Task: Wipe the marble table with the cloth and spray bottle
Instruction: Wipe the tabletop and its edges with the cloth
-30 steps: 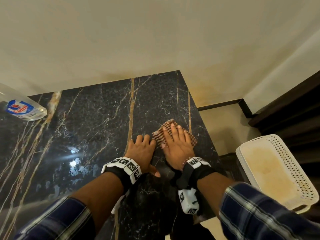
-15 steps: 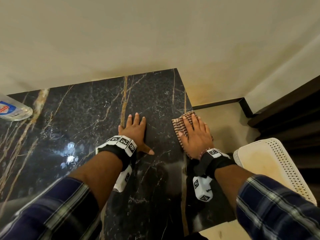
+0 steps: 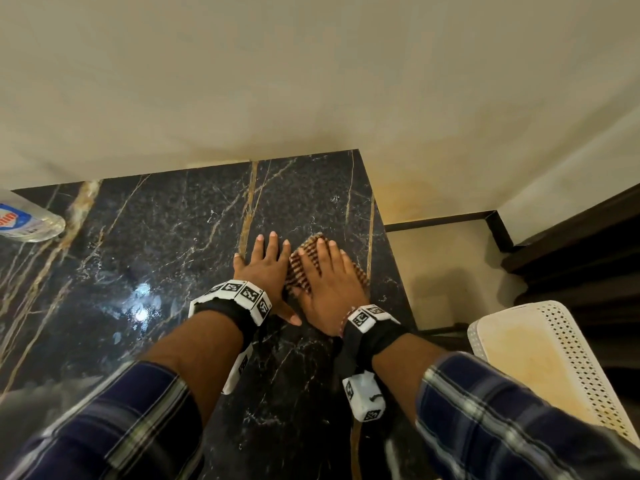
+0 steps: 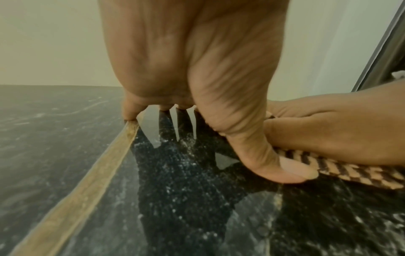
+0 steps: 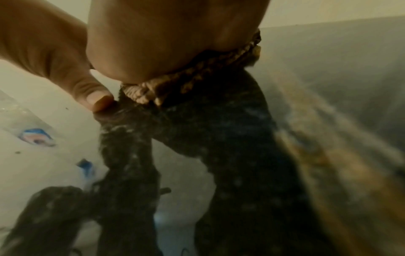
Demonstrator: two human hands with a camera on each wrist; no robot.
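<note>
A black marble table (image 3: 166,244) with gold veins fills the lower left of the head view. My right hand (image 3: 329,275) lies flat with straight fingers on a brown checked cloth (image 3: 300,271), pressing it onto the marble near the table's right edge. The cloth (image 4: 342,171) also shows under that hand in the left wrist view and bunched under the palm as the cloth (image 5: 186,83) in the right wrist view. My left hand (image 3: 265,263) rests flat on the bare marble just left of the cloth, fingers spread. A clear spray bottle (image 3: 24,220) with a blue label lies at the far left edge.
A beige wall (image 3: 311,81) borders the table's far side. Off the right edge lies floor (image 3: 440,265), with a white perforated plastic basket (image 3: 554,368) below right and dark wooden furniture (image 3: 588,244) beyond it.
My right hand slid the cloth from the table's right edge back leftward, ending beside my left hand. The left hand has stayed flat on the marble.
</note>
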